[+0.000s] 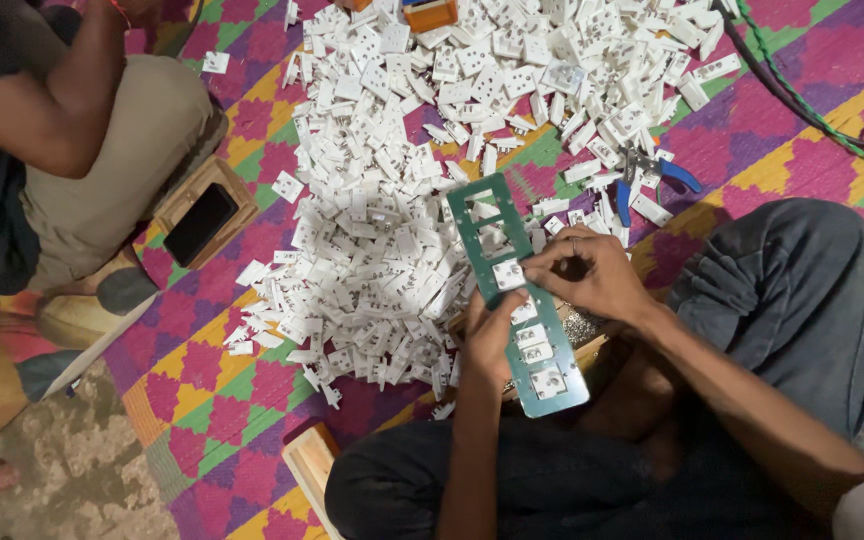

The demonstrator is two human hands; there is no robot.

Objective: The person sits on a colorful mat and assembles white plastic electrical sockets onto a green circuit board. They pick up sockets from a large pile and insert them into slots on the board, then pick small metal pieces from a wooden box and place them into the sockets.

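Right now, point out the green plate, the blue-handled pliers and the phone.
green plate [472, 205], head view, bare upper frame.
blue-handled pliers [679, 175], head view, right blue handle.
phone [200, 224], head view, dark screen middle.

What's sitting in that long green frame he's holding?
White socket pieces fill several slots of the green frame; the top slots are open. The left hand and right hand cover parts of the middle, so those slots can't be fully seen.
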